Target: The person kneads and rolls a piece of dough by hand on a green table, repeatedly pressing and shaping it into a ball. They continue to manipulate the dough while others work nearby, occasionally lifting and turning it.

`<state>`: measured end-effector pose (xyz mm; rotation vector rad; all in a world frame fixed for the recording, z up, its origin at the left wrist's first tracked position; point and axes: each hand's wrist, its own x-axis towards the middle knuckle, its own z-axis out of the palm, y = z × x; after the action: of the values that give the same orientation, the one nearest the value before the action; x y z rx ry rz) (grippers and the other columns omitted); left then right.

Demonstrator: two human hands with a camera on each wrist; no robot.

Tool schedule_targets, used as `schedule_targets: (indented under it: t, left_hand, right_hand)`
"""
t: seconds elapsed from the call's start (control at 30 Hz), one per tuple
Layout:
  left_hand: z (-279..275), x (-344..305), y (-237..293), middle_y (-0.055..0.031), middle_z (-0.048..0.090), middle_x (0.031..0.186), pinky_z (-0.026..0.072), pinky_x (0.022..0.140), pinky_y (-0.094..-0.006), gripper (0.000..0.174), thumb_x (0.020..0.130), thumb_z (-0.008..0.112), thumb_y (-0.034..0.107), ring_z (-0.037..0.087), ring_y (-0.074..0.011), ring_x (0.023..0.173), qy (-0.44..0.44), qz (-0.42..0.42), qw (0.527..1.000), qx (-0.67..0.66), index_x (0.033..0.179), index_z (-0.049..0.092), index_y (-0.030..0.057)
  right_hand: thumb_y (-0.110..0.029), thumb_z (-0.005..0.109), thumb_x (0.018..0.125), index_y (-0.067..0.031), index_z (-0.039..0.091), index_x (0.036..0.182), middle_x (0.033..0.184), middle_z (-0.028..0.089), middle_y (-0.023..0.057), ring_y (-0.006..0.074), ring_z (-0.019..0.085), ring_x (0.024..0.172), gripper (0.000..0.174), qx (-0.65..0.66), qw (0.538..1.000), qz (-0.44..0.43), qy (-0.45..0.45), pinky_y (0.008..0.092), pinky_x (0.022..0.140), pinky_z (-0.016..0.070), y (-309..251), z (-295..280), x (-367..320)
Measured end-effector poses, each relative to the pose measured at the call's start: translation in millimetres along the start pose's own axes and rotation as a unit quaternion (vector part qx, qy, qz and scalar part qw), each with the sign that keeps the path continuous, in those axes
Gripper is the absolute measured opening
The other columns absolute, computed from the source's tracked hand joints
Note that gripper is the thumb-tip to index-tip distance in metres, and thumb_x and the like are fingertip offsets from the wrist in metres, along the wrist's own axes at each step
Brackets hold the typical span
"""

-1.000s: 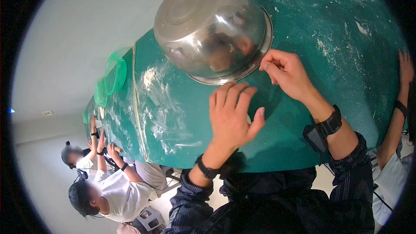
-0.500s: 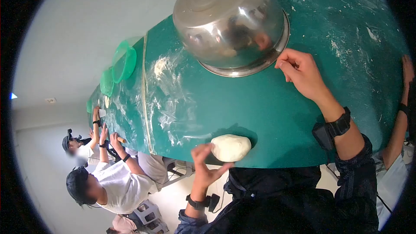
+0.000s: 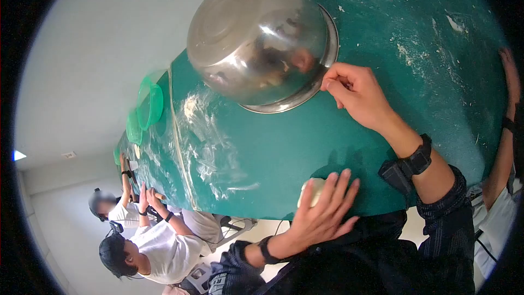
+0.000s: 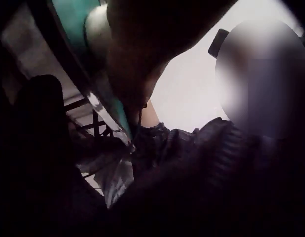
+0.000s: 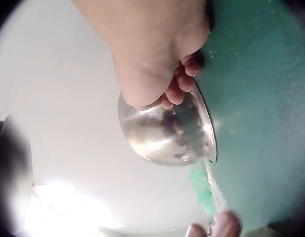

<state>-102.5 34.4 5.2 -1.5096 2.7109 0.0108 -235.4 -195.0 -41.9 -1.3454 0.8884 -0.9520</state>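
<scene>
A pale lump of dough (image 3: 312, 192) lies at the table's near edge, partly covered by my left hand (image 3: 322, 216), whose fingers extend over it. The left wrist view shows part of the dough (image 4: 97, 30) behind the dark, shadowed hand (image 4: 142, 44). Farther back, an upturned steel bowl (image 3: 256, 43) stands on the green table. My right hand (image 3: 357, 95) is beside the bowl's rim with loosely curled fingers and nothing visible in them. In the right wrist view, that hand (image 5: 157, 54) overlaps the bowl (image 5: 167, 133); contact with the rim is unclear.
White flour marks the green table (image 3: 262, 158) to the left and far right. Green baskets (image 3: 149, 104) stand at the far left. Two people in white shirts (image 3: 164, 248) work along the left side, and another person's arm (image 3: 499, 158) reaches in from the right.
The left hand went from over the table, down to the dough's left side, then over the dough. My right hand has stayed beside the bowl's rim. The head view has shifted.
</scene>
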Motion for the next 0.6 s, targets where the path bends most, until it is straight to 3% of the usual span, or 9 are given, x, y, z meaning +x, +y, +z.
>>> schedule_targets:
  t: [0.07, 0.2, 0.37, 0.47, 0.57, 0.6]
  left_hand:
    - [2.2, 37.0, 4.2, -0.0175, 0.052, 0.153, 0.029, 0.119, -0.0611, 0.069, 0.092, 0.059, 0.063, 0.042, -0.0367, 0.147, 0.009, -0.008, 1.0, 0.015, 0.143, 0.061, 0.0165]
    - [-1.4, 101.9, -24.3, -0.0189, 0.058, 0.142, 0.0351, 0.115, -0.055, 0.059, 0.092, 0.064, 0.049, 0.051, -0.0377, 0.136, 0.037, -0.069, 0.987, -0.14, 0.136, 0.063, 0.0091]
    - [10.0, 121.8, -86.4, -0.0193, 0.061, 0.122, 0.0415, 0.105, -0.0507, 0.041, 0.089, 0.068, 0.026, 0.054, -0.0403, 0.125, 0.133, -0.132, 0.931, -0.313, 0.123, 0.064, 0.0012]
    - [17.2, 111.2, -97.3, -0.0183, 0.063, 0.126, 0.0445, 0.102, -0.0476, 0.04, 0.091, 0.065, 0.026, 0.054, -0.0398, 0.125, 0.19, -0.111, 0.911, -0.348, 0.124, 0.066, 0.0032]
    - [10.9, 84.9, -95.9, -0.0194, 0.064, 0.133, 0.0442, 0.104, -0.0492, 0.04, 0.095, 0.058, 0.025, 0.059, -0.04, 0.119, 0.138, 0.003, 0.931, -0.337, 0.127, 0.067, 0.004]
    - [4.7, 74.4, -93.6, -0.0183, 0.064, 0.136, 0.0463, 0.103, -0.0486, 0.042, 0.095, 0.059, 0.028, 0.061, -0.0382, 0.121, 0.085, 0.035, 0.946, -0.311, 0.13, 0.068, 0.0065]
  right_hand:
    - [-0.014, 0.064, 0.097, 0.0009, 0.07, 0.09, 0.069, 0.063, 0.0008, 0.007, 0.056, 0.061, 0.017, 0.024, 1.0, 0.003, 0.003, 0.0267, 0.055, 0.0434, -1.6, -1.7, 2.0]
    - [-0.017, 0.062, 0.099, -0.0015, 0.07, 0.09, 0.065, 0.059, -0.001, 0.0056, 0.054, 0.058, 0.02, 0.11, 0.994, 0.023, 0.013, 0.0242, 0.052, 0.0417, -2.3, -12.7, 5.0]
    - [-0.019, 0.06, 0.1, -0.0037, 0.07, 0.09, 0.063, 0.056, -0.0023, 0.0045, 0.051, 0.055, 0.021, 0.144, 0.989, 0.032, 0.031, 0.0231, 0.05, 0.0393, -3.2, -16.8, 7.3]
    - [-0.019, 0.06, 0.1, -0.0038, 0.07, 0.09, 0.063, 0.056, -0.0022, 0.0048, 0.05, 0.055, 0.021, 0.118, 0.992, 0.034, 0.026, 0.0229, 0.05, 0.0391, -5.8, -16.0, 5.2]
    - [-0.019, 0.059, 0.101, -0.0039, 0.07, 0.09, 0.063, 0.056, -0.0022, 0.0048, 0.051, 0.055, 0.021, 0.105, 0.994, 0.033, 0.019, 0.023, 0.05, 0.0391, -5.2, -16.6, 3.6]
    - [-0.019, 0.059, 0.101, -0.0039, 0.07, 0.09, 0.063, 0.056, -0.0023, 0.0048, 0.05, 0.055, 0.021, 0.098, 0.995, 0.029, 0.016, 0.0231, 0.05, 0.0391, -5.2, -16.5, 3.2]
